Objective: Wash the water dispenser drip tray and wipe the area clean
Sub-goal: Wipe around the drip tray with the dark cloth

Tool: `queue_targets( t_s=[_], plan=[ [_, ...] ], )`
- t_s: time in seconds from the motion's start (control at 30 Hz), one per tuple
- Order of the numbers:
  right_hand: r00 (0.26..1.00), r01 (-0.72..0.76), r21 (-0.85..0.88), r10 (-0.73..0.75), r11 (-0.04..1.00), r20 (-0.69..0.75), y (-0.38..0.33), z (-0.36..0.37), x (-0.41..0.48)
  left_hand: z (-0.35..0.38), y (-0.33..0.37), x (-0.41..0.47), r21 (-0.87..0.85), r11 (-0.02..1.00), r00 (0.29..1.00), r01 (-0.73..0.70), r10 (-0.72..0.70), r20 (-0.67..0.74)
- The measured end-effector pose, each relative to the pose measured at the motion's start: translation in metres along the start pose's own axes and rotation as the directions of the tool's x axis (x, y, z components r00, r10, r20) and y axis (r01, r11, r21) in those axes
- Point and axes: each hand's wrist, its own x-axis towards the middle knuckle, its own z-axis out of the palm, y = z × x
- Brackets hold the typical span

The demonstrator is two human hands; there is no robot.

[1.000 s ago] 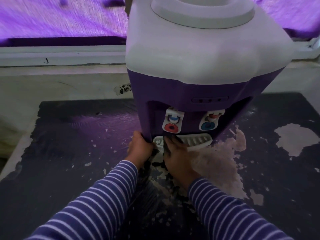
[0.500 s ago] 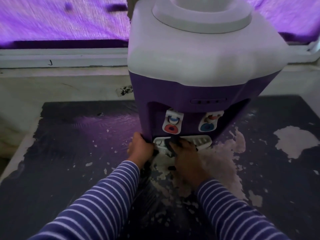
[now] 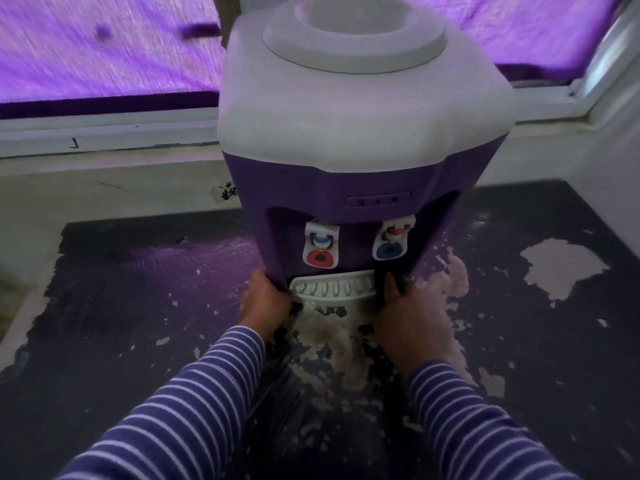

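Your right hand has left the middle of the drip tray, where it was half a second ago, and now sits at the tray's right end, while your left has stayed put at the other corner. Left of the tray, your left hand is curled around the lower front corner of the water dispenser, fingers wrapped on the purple edge, likely bracing the unit so it won't slide on the desk. The tray itself is still seated in its slot at the dispenser's base, just below the two taps, its slotted grille facing you. Right of the tray, your right hand presses against the opposite purple corner, fingers closed on it; whether they also catch the tray's end I cannot tell. With a hand at each side, you look set to pull the tray out evenly.
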Motion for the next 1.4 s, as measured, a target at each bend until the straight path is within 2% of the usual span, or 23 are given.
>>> queue_targets(
  t_s=[0.07,0.17,0.2,0.27,0.33,0.4,0.47,0.53,0.63,0.7,0.8,0.87,0.9,0.93,1.0,1.03,1.2,1.3,1.37,1.4],
  plan=[
    [0.997,0.055,0.089,-0.059,0.994,0.043,-0.018,0.007,0.001,0.000,0.001,0.000,-0.004,1.000,1.000,0.001,-0.001,0.008],
    [0.955,0.195,0.171,-0.227,0.966,0.190,-0.039,0.015,-0.003,-0.001,0.000,-0.001,0.011,1.000,1.000,-0.012,0.012,-0.007],
    [0.955,0.191,0.224,-0.234,0.956,0.181,-0.037,0.015,-0.004,-0.001,0.000,-0.001,0.012,1.000,1.000,-0.019,0.019,-0.006],
    [0.991,0.103,0.395,-0.130,0.913,0.041,-0.025,0.013,-0.006,-0.002,-0.001,0.000,0.023,0.999,1.000,-0.029,0.029,-0.002],
    [0.993,0.018,0.519,0.046,0.855,-0.110,-0.011,0.011,-0.008,-0.002,-0.002,0.002,0.036,0.999,0.999,-0.032,0.032,-0.001],
    [0.965,-0.136,0.650,0.248,0.748,-0.083,0.000,0.006,-0.008,-0.002,-0.002,0.004,0.030,0.998,0.999,-0.046,0.046,0.006],
    [0.935,-0.283,0.732,0.347,0.619,0.068,0.000,0.002,-0.006,-0.001,-0.001,0.006,0.013,0.998,0.999,-0.054,0.054,0.010],
    [0.944,-0.315,0.751,0.275,0.581,0.183,-0.010,-0.002,-0.007,-0.001,0.000,0.005,0.003,0.999,0.999,-0.050,0.050,0.006],
    [0.949,-0.313,0.678,0.186,0.665,0.256,-0.032,-0.001,-0.010,-0.001,0.000,0.004,0.012,0.999,0.999,-0.045,0.045,0.004],
    [0.939,-0.334,0.673,0.170,0.660,0.299,-0.040,0.003,-0.014,-0.001,-0.001,0.004,0.029,0.999,0.999,-0.038,0.038,0.000],
    [0.908,-0.405,0.820,0.287,0.404,0.307,-0.035,-0.001,-0.012,-0.001,-0.001,0.004,0.044,0.999,0.999,-0.031,0.031,-0.012],
    [0.851,-0.454,0.859,0.400,0.236,0.340,-0.028,-0.006,-0.002,-0.002,-0.001,0.004,0.044,0.999,1.000,-0.024,0.025,-0.011],
    [0.826,-0.478,0.858,0.429,0.187,0.366,-0.025,-0.007,0.005,-0.002,-0.002,0.004,0.046,0.999,1.000,-0.022,0.023,-0.010],
    [0.814,-0.506,0.837,0.436,0.207,0.385,-0.024,-0.010,0.011,-0.002,-0.002,0.004,0.049,0.999,1.000,-0.022,0.023,-0.007],
    [0.806,-0.557,0.766,0.431,0.321,0.406,-0.024,-0.010,0.021,-0.002,-0.002,0.004,0.053,0.998,1.000,-0.022,0.022,-0.003],
    [0.796,-0.576,0.750,0.434,0.325,0.423,-0.024,-0.010,0.024,-0.003,-0.001,0.004,0.053,0.998,1.000,-0.023,0.023,-0.002],
    [0.717,-0.674,0.736,0.302,0.069,0.628,-0.029,-0.018,0.011,-0.003,-0.001,0.004,0.028,0.998,0.999,-0.047,0.047,0.017],
    [0.724,-0.639,0.768,0.300,-0.047,0.621,-0.026,-0.021,0.009,-0.005,-0.001,0.002,0.022,0.999,0.999,-0.047,0.047,0.026],
    [0.738,-0.620,0.784,0.352,0.019,0.575,-0.027,-0.018,0.013,-0.006,-0.001,0.000,0.021,0.999,0.999,-0.047,0.047,0.020],
    [0.750,-0.619,0.780,0.365,0.091,0.552,-0.030,-0.016,0.014,-0.006,-0.001,0.000,0.023,0.998,0.999,-0.051,0.050,0.017]
  ],
)
